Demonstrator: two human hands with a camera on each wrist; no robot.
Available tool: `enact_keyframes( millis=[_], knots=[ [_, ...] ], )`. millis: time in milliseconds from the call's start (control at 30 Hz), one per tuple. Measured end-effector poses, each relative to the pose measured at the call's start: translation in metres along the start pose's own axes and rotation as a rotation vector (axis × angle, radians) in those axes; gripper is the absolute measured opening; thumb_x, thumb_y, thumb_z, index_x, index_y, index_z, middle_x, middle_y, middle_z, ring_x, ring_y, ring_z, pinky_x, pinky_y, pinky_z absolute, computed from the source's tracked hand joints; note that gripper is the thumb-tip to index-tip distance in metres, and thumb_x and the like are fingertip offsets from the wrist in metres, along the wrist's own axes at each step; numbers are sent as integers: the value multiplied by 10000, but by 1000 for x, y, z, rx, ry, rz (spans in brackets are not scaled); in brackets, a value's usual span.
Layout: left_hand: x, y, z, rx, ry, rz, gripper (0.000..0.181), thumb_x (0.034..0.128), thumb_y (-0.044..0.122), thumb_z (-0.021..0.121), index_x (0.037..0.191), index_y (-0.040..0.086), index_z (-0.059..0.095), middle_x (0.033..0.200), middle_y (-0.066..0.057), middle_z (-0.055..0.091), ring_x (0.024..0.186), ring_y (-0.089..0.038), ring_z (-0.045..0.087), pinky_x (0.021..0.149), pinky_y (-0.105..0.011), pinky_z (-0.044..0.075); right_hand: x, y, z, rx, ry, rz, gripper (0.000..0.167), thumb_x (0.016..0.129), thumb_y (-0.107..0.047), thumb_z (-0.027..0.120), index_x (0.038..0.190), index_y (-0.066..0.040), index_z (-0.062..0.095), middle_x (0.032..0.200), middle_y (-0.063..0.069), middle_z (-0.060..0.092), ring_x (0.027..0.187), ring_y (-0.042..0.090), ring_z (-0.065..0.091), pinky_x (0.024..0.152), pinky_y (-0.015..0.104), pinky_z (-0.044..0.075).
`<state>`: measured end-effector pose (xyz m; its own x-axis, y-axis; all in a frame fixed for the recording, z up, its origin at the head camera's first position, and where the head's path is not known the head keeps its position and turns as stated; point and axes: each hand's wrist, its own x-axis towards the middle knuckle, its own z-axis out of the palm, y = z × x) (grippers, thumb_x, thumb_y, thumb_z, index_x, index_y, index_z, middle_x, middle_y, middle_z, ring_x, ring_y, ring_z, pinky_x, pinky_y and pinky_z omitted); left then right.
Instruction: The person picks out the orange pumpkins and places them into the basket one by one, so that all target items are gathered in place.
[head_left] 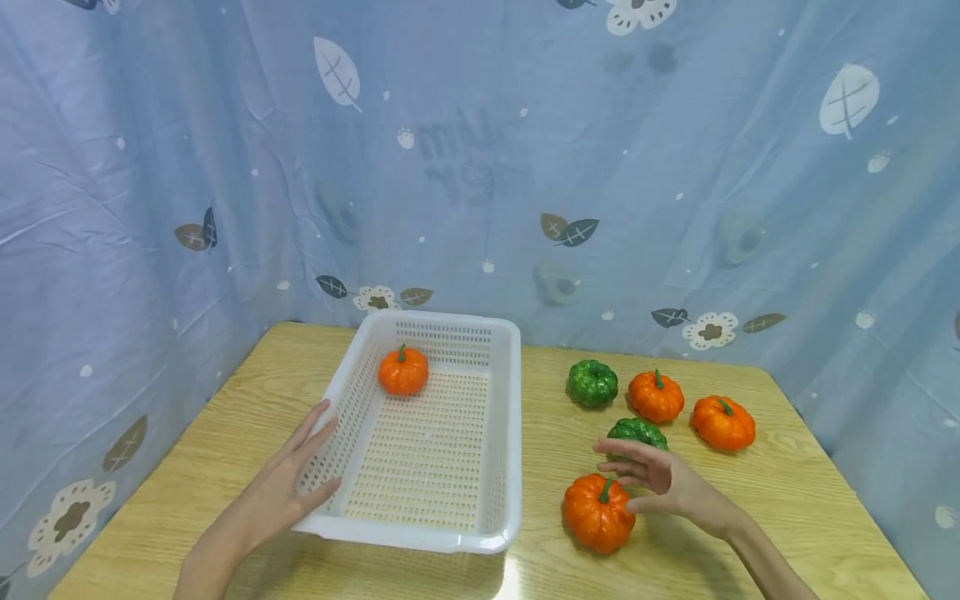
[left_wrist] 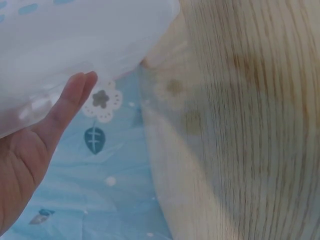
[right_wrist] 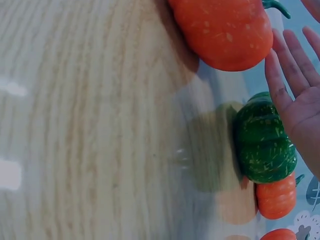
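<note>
A white perforated plastic basket [head_left: 508,433] stands on the table, with one small orange pumpkin [head_left: 403,372] in its far left corner. My left hand [head_left: 281,483] rests at the basket's left wall, fingers extended; the left wrist view shows the hand [left_wrist: 37,145] beside the basket's white side [left_wrist: 85,40]. My right hand [head_left: 675,485] hovers with spread fingers at the right of the nearest orange pumpkin [head_left: 597,515]. Partly behind that hand sits a green pumpkin [head_left: 637,432]. In the right wrist view the fingertips come close to the orange pumpkin [right_wrist: 227,35]; contact is hard to tell.
Farther back on the wooden table [head_left: 780,517] are another green pumpkin [head_left: 592,383] and two orange pumpkins, one in the middle [head_left: 656,397] and one at the right [head_left: 723,423]. A blue patterned curtain [head_left: 480,167] hangs around the table's back and sides.
</note>
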<state>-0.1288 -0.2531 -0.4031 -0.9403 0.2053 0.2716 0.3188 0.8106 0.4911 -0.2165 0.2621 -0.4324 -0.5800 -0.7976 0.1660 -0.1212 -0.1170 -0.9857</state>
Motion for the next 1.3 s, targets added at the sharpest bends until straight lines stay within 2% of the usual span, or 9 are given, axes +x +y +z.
enact_keyframes(
  millis=[167,367,567,633,800,867,1000,1200,1300],
  knots=[
    [0,-2,-1,-11,5,4,739,818,220,740,1413,-61,404,1584,-108,168,1359,-438,295,1007,-615,341,2,3,2,-5,-2,38,651,881,149,546,1460,89,255,1523,155,324,1359,163,381,1084,252,346],
    [0,-2,0,-14,2,4,736,820,218,736,1414,-61,402,1583,-117,168,1360,-445,287,1014,-615,334,5,9,6,-35,-34,86,683,872,86,611,1468,62,277,1537,51,330,1372,36,318,1071,154,299],
    [0,-1,0,-5,7,-1,732,826,224,731,1423,-40,402,1588,-94,166,1370,-415,290,1079,-473,319,8,17,11,-91,-14,88,724,817,32,711,1441,63,344,1525,210,282,1377,2,284,1074,137,276],
    [0,0,0,-9,8,-4,733,826,224,731,1427,-34,400,1589,-88,166,1374,-408,287,1110,-345,273,8,18,12,-108,-5,89,727,796,32,728,1422,82,363,1516,233,279,1377,-7,277,1071,144,289],
    [-1,0,0,-18,2,-15,738,829,228,730,1434,-26,393,1593,-75,158,1385,-397,274,1077,-169,172,10,19,15,-167,5,87,704,777,40,729,1397,89,398,1522,115,342,1360,-32,287,1045,173,337],
    [-1,-1,0,-20,6,-6,735,829,220,730,1430,-36,393,1590,-87,161,1380,-406,276,1100,-209,202,10,20,16,-183,-1,75,690,784,41,721,1392,94,400,1523,94,349,1360,-30,285,1042,175,337],
    [-1,-1,0,-15,9,-8,740,826,224,735,1432,-31,395,1591,-79,162,1381,-398,280,1069,-145,164,12,20,18,-201,-5,88,688,782,24,730,1396,62,421,1530,86,338,1360,-40,275,1036,168,335],
    [-1,0,0,-5,7,-1,736,827,223,733,1425,-43,397,1589,-89,163,1378,-407,280,1095,-401,290,14,22,19,-292,-16,72,747,748,-39,797,1401,24,441,1525,135,331,1368,-20,269,1028,184,343],
    [0,-1,0,-9,-5,-3,735,829,219,731,1425,-50,392,1592,-93,151,1380,-415,272,1073,-488,311,14,24,19,-255,-17,90,803,748,-78,809,1437,-8,402,1533,99,327,1360,4,301,1025,213,367]
  ],
)
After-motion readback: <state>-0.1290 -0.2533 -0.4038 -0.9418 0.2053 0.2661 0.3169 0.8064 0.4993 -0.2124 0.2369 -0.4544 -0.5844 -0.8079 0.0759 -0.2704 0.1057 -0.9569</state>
